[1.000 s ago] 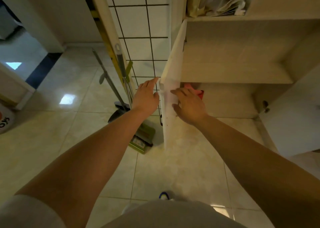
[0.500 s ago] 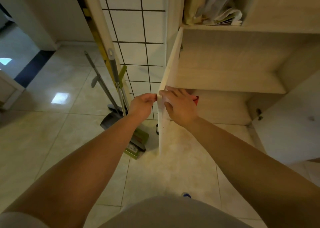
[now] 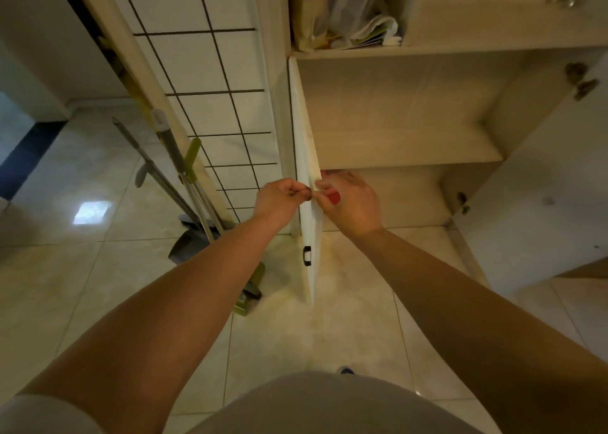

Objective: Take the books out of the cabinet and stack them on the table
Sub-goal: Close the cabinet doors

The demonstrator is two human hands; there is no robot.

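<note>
Standing before the open cabinet (image 3: 411, 150), the person has both hands at the edge of the left door (image 3: 307, 209), which points toward him. The left hand (image 3: 279, 200), at 9 o'clock of the door edge, has curled fingers that pinch the edge. The right hand (image 3: 350, 203), at 3 o'clock, curls around something red (image 3: 335, 197), maybe a book; I cannot tell for sure. A pile of papers or books (image 3: 355, 22) lies on the upper shelf at 12 o'clock. No table is visible, so I judge the task has hardly begun: nothing is out yet.
</note>
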